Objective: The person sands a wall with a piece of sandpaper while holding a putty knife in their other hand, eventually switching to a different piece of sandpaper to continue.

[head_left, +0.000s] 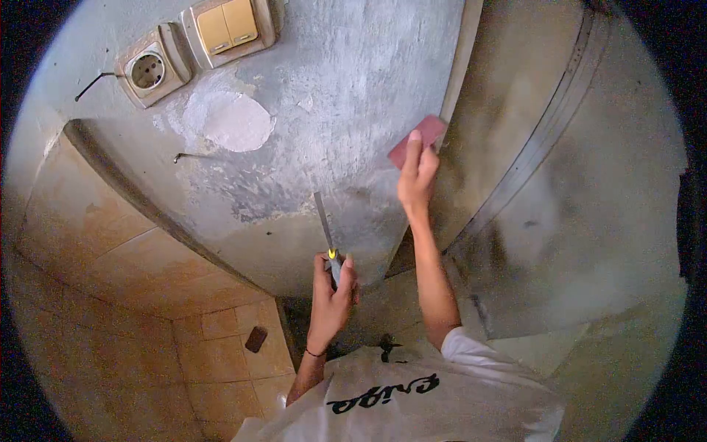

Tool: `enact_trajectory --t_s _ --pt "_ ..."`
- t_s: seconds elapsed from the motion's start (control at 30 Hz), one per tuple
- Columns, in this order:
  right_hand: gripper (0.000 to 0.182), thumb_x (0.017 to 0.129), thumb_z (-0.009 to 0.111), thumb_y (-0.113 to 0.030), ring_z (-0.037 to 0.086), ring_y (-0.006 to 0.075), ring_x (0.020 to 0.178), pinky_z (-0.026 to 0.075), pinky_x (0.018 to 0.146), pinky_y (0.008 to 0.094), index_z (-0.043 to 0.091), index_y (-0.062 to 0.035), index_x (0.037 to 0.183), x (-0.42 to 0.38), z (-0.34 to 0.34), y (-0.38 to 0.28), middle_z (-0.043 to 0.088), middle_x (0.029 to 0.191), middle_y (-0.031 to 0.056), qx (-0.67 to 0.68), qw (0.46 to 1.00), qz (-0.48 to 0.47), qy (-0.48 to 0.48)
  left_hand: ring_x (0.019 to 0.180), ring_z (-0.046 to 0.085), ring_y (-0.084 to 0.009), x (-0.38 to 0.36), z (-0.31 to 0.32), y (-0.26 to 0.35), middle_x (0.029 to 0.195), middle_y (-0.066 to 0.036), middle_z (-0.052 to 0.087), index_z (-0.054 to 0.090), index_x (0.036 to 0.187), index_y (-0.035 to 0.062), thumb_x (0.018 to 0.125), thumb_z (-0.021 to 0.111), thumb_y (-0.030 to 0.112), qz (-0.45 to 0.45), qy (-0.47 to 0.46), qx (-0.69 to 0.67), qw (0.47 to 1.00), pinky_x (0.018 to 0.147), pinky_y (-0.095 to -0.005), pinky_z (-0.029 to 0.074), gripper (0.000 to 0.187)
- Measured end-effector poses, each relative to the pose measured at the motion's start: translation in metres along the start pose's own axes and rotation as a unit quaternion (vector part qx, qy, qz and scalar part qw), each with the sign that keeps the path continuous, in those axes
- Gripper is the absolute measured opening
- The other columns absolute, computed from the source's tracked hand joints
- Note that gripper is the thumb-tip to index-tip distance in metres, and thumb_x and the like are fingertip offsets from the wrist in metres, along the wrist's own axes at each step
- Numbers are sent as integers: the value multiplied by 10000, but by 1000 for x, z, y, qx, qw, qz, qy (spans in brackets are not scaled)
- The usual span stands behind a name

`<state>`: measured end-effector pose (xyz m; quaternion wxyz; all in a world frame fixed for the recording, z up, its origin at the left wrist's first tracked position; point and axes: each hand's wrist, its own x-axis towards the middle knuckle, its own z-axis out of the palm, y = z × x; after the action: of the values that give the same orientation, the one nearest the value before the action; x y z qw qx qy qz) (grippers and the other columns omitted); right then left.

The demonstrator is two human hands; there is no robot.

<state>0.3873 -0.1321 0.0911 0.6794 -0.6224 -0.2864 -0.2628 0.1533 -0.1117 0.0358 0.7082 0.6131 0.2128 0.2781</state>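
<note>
My left hand [333, 298] is closed around the grey and yellow handle of a narrow-bladed hand tool [323, 221], possibly a putty knife. Its metal blade points up toward the rough, flaking lower part of the wall [353, 88]. Higher and to the right, my right hand [418, 173] grips a reddish piece of sandpaper [432, 131] at the wall's right edge, fingers laid over it. A pale round filler patch [239, 121] shows on the grey wall to the left of both hands.
A socket [147, 70] and a double light switch [228, 26] sit on the wall at upper left. Thin metal hooks [179, 158] stick out nearby. Brown tiles [110, 214] cover the lower left, where a small dark block [256, 339] lies. A door frame [541, 140] curves at right.
</note>
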Motion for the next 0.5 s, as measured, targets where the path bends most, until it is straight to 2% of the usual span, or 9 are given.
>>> enact_trajectory --t_s 0.07,0.17,0.2,0.27,0.3,0.33,0.4,0.47,0.5 --pt "463 996 501 -229 394 229 444 315 466 401 474 4 597 13 0 -10 417 492 133 -37 999 -13 18 542 455 -73 -2 1 0 720 -3 466 377 975 73 1007 515 209 -2 -3 -10 1000 460 -240 385 196" --pt "471 1000 492 -230 368 208 449 300 460 391 426 -5 592 7 10 -24 423 504 134 28 994 -33 -103 548 458 -72 -1 6 4 720 -1 473 381 979 77 1007 515 214 -12 -13 9 1000 465 -238 390 194" --pt "471 1000 492 -230 368 208 449 300 460 391 426 -5 592 2 12 -20 423 504 134 27 994 -32 -103 548 458 -72 -2 9 4 720 -1 473 381 979 77 1007 515 214 -14 -14 9 1000 465 -238 390 194" --pt "440 1003 485 -229 388 189 480 318 479 387 452 3 630 -8 16 -10 445 538 134 7 976 -203 -73 556 460 -70 -2 12 4 724 1 479 384 986 82 1007 517 222 -19 2 12 1000 471 -235 392 194" --pt "416 1005 476 -225 450 233 499 348 506 403 473 8 661 -13 8 -10 480 566 140 -29 985 -146 -89 556 460 -70 -3 11 3 724 1 479 384 986 82 1007 517 222 -17 2 10 1000 471 -235 392 194" --pt "416 1005 476 -225 450 233 499 348 506 403 473 8 661 -13 7 -9 480 566 140 -28 984 -147 -91 557 460 -70 -3 11 2 725 2 480 386 992 82 1006 518 225 -15 3 0 1000 473 -236 393 196" --pt "420 1003 473 -230 518 325 530 368 524 431 487 13 660 -7 3 -17 515 578 169 -22 996 37 -81 559 461 -70 -2 10 1 726 3 481 387 998 81 1006 519 228 -13 6 -11 1000 475 -236 394 198" --pt "415 1001 472 -227 523 363 541 368 523 440 495 5 658 -5 11 -36 505 573 174 -6 997 27 -75 564 461 -69 -2 7 0 735 3 483 392 1013 79 1005 521 226 -27 -15 2 1000 480 -238 399 195" --pt "410 1001 469 -222 506 349 533 366 523 433 499 -2 657 -7 16 -35 489 568 169 -6 995 -48 -92 564 461 -69 -1 7 0 735 3 483 392 1013 79 1005 521 226 -28 -17 3 999 480 -238 399 195"
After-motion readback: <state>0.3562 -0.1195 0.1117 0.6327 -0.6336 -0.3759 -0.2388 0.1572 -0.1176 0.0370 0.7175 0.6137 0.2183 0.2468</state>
